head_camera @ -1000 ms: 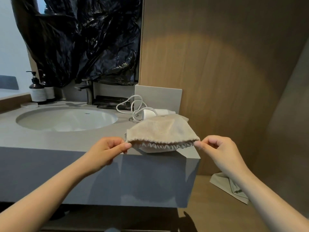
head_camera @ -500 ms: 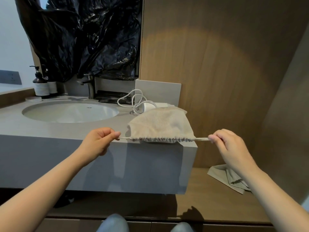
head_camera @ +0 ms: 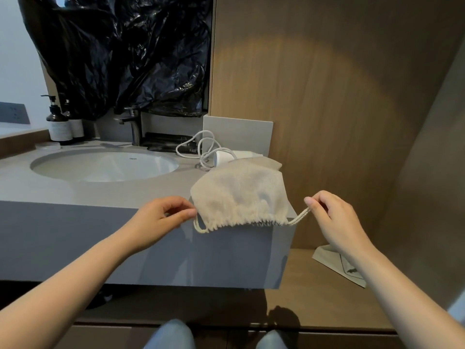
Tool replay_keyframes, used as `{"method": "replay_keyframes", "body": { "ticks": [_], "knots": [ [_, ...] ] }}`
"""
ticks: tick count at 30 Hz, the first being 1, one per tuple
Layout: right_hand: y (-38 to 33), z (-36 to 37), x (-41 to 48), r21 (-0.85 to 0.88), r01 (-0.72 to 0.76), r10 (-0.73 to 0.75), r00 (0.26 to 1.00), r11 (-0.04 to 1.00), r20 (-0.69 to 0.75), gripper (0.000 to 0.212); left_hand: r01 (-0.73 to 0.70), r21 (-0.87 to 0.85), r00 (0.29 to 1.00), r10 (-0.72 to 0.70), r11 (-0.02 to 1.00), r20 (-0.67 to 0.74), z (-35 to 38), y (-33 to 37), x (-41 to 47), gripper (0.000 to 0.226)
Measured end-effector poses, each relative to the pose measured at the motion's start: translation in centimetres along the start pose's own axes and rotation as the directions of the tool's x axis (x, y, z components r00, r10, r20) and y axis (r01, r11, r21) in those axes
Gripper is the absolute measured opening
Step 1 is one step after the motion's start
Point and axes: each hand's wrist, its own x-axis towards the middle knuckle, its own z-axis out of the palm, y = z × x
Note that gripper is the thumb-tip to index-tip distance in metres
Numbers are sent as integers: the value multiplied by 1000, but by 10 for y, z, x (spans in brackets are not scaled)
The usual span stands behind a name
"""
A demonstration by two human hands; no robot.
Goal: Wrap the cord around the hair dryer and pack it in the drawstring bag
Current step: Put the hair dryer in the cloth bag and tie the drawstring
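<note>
A beige drawstring bag [head_camera: 239, 195] is held at the front right corner of a grey bathroom countertop [head_camera: 100, 195], with its gathered mouth turned towards the viewer. The bag's left corner is pinched between the thumb and forefinger of the left hand [head_camera: 161, 217], and a slack loop of drawstring [head_camera: 198, 226] hangs just below those fingertips. The drawstring's other end is gripped by the thumb and forefinger of the right hand [head_camera: 332, 217] and is pulled out to the right of the bag. Behind the bag, a white hair dryer [head_camera: 226, 156] lies on the countertop, partly hidden by the fabric. Its white cord [head_camera: 198, 147] is left in loose loops beside it, not wrapped. An oval sink [head_camera: 105, 165], a faucet [head_camera: 133, 127] and dark pump bottles [head_camera: 59, 122] are seen to the left. A folded cloth [head_camera: 337, 263] lies on a lower wooden shelf at the right.
</note>
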Motion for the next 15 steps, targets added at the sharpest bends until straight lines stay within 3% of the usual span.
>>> {"method": "replay_keyframes", "body": {
  "ticks": [4,7,9,12,15],
  "knots": [
    [-1,-4,-6,44,-39,39,999,998,-4,26,-144,326,989,128,934,70,13,2,-7,58],
    [-1,-7,-13,-70,-14,13,1000,997,-20,23,-175,464,984,171,868,53,31,4,-10,57],
    [-4,-9,-20,-149,-5,1,1000,989,-28,22,-141,435,989,146,890,22,41,5,-12,45],
    [-8,-8,-33,-207,24,-27,1000,978,-14,42,-55,273,997,67,960,-34,52,4,-16,28],
    [-7,1,-43,-188,94,-70,989,978,127,46,35,200,998,-24,979,-56,60,-1,-19,25]
  ]
}}
